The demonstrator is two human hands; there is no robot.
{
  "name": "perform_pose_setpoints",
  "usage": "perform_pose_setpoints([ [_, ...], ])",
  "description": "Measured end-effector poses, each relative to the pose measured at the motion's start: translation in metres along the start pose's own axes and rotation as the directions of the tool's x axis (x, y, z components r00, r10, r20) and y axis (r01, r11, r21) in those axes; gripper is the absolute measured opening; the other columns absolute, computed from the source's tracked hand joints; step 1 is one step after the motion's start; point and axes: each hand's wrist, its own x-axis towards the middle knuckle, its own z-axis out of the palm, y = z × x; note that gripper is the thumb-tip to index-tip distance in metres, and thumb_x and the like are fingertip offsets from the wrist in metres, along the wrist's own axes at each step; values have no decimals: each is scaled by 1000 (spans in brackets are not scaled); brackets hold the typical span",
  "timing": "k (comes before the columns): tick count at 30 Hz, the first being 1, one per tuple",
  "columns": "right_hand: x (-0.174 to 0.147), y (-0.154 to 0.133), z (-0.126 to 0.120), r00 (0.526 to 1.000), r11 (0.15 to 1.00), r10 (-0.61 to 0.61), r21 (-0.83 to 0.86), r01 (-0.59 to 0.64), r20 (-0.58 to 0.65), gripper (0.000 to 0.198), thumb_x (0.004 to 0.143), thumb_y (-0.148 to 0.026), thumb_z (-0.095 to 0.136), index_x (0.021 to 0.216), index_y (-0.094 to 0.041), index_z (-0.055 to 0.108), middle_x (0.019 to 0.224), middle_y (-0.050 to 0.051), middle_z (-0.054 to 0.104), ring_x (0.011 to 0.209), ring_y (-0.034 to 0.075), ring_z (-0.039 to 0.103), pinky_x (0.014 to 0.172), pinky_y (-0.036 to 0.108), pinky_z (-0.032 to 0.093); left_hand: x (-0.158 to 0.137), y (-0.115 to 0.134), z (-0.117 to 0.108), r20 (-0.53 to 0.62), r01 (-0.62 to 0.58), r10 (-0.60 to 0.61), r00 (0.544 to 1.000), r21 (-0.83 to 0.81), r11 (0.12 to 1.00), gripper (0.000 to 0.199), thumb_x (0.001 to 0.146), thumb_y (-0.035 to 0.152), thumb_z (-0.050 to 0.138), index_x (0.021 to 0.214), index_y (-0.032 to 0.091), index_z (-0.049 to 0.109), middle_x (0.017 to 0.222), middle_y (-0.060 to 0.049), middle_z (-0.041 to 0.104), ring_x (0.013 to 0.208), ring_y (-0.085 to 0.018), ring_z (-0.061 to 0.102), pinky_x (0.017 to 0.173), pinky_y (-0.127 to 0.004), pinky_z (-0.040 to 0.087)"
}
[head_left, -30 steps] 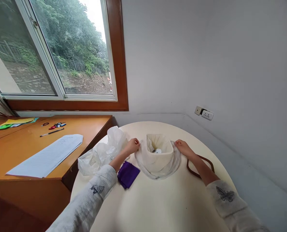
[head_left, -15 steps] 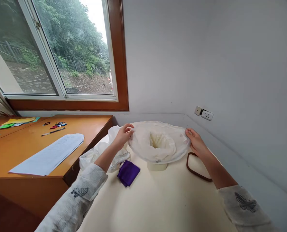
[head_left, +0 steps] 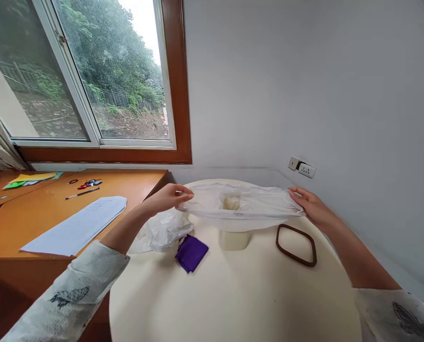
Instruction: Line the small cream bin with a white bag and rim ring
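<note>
A thin white plastic bag [head_left: 258, 209] is stretched wide above a small cream bin [head_left: 234, 240], its middle sinking into the bin's mouth. My left hand [head_left: 171, 195] pinches the bag's left edge between thumb and fingers. At the opposite edge, my right hand [head_left: 306, 202] grips the bag in the same way. Below my right hand lies a brown rounded-square ring [head_left: 279, 242], flat on the table. A folded purple cloth [head_left: 192, 253] rests left of the bin. Most of the bin's upper part is hidden by the bag.
All this stands on a round cream table [head_left: 240, 294]. Crumpled clear plastic [head_left: 164, 230] lies on its left side. A wooden desk [head_left: 137, 183] adjoins at the left, bearing papers [head_left: 80, 225], a pen [head_left: 82, 193] and small items. A wall with a socket [head_left: 306, 169] rises behind.
My hands have moved farther apart, pulling the bag's opening from a wide oval into a narrow, taut band. The bin, purple cloth and brown ring stay in place.
</note>
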Motion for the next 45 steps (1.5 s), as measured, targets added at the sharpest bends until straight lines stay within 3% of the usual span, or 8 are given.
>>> perform_pose_setpoints([
  [8,-21,-47,-5,951,858,21,-494,141,307,68,59,-40,72,122,-31,47,119,4,55,101,27,54,81,34,46,-1,6,-11,27,-153,164,986,527,836,65,52,55,68,107,21,57,109,-6,54,92,-25,54,71,-28,42],
  [13,-22,-61,3,923,783,57,-591,195,381,28,73,-46,55,88,-24,64,81,1,63,73,20,56,60,29,43,1,13,-8,-36,-163,238,971,629,760,29,66,41,59,87,20,61,90,-4,60,78,-21,56,62,-26,39],
  [20,-3,-73,16,948,880,-318,-372,295,0,24,71,-44,59,75,-21,63,68,-2,54,62,13,45,55,25,33,11,40,-15,-316,-217,257,913,156,964,29,75,40,50,63,15,59,51,3,46,49,-9,41,47,-20,28],
  [28,35,-101,56,915,911,-402,92,403,-21,19,71,-35,61,85,-24,67,83,-1,59,79,14,50,67,25,37,44,72,-3,-421,-372,201,884,-378,848,26,76,31,50,58,13,56,52,0,48,48,-9,44,48,-20,35],
  [32,45,-111,87,927,933,-342,173,316,155,27,68,-34,64,94,-26,66,102,1,60,93,15,52,77,27,39,51,93,12,-419,-436,269,867,-379,816,20,75,24,50,58,15,55,53,1,51,56,-11,49,55,-21,40],
  [36,53,-113,113,859,938,-346,167,304,378,16,66,-33,64,76,-20,65,81,0,62,75,14,55,67,26,41,50,112,21,-357,-504,389,849,-326,800,18,77,22,46,71,14,61,69,-1,61,72,-14,56,68,-25,45],
  [40,65,-107,125,901,947,-320,133,294,293,16,64,-31,65,60,-17,59,56,-4,53,53,10,46,51,23,35,40,118,20,-323,-542,462,826,-229,809,20,77,21,46,88,15,62,90,-4,65,88,-17,57,80,-28,43],
  [45,84,-106,119,945,923,-322,242,300,57,18,60,-33,67,60,-17,59,57,-3,53,51,10,46,49,23,35,21,90,33,-574,-568,408,710,-123,814,18,79,26,51,94,18,56,100,-4,60,92,-15,56,82,-28,43],
])
